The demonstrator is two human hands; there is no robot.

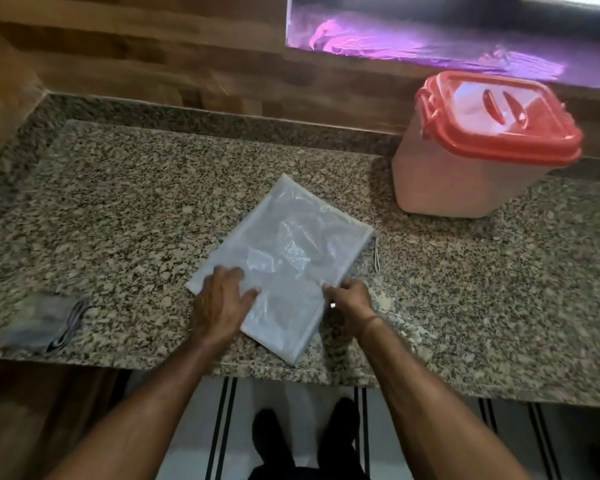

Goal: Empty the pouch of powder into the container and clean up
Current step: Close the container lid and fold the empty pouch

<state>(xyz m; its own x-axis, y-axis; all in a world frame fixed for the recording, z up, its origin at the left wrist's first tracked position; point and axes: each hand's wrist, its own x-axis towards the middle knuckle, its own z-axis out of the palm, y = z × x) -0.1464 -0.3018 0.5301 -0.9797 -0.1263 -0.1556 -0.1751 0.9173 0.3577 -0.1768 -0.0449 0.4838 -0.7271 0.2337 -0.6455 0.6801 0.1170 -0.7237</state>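
The left hand's fingers (236,275) are lying straight and slightly spread, pressing flat on the near-left part of the pouch (291,244). The right hand's fingers (333,291) are curling in and pinching the pouch's near-right edge. The left hand (219,303) is covering one corner, while the right hand (349,304) is sitting just beside the edge it is gripping.

The pouch, pale and translucent, is lying flat and skewed on the granite counter (136,202), its near corner reaching close to the counter's front edge. A small pull tab (377,258) is hanging at its right corner. The container (465,178) is standing well apart at the far right, its red lid (499,116) on. A grey cloth (39,323) is lying at the near left.

The likely trouble: the thin film could be slipping or tearing under a one-sided pinch, scattering powder over the counter or off its front edge onto the floor. With the lid in place, carrying an opened pouch across would be inviting a spill. How much powder is inside cannot be told.

No brand, label or writing is readable anywhere; the view is blurring fine detail.
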